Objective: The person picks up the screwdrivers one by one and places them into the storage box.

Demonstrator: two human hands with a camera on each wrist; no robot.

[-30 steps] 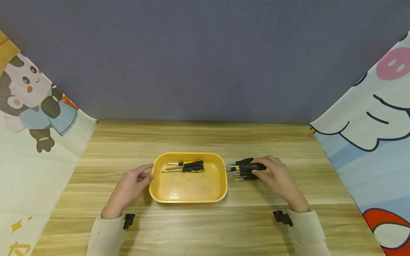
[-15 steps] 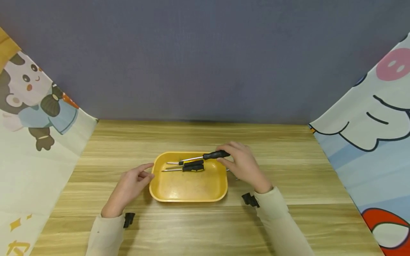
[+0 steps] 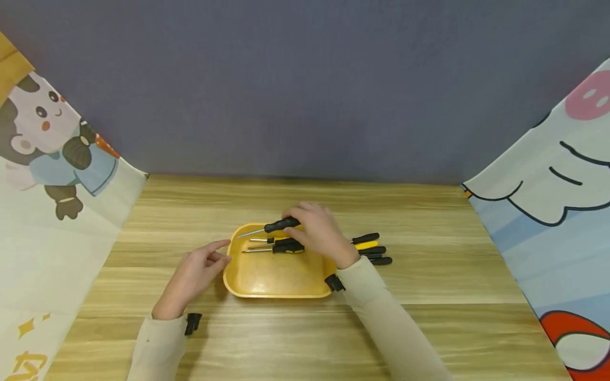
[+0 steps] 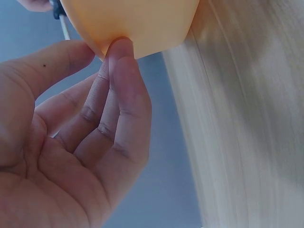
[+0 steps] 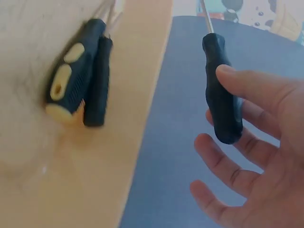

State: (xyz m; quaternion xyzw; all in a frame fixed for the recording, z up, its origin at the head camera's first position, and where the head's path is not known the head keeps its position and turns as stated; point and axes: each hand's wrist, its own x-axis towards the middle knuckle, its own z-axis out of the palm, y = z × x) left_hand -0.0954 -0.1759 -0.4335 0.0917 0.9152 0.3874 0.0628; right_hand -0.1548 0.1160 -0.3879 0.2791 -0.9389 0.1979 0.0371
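"Why does the left hand (image 3: 193, 272) pinch the tray (image 3: 271, 275)?"

"Its fingers close on the left rim, probably steadying it midway between the side edges of the tabletop (image 3: 452, 254)."

"And the right hand (image 3: 316, 230)?"

"Fingers grip a black screwdriver (image 3: 275, 226) by its handle over the tray's far side, shaft leftward, presumably matching the screwdrivers (image 3: 287, 248) inside."

A black-handled screwdriver (image 3: 280, 225) hangs above 1 yellow tray (image 3: 271, 280).

No legible text or labels, yellow wall marking (image 3: 30, 364) (unreadable)
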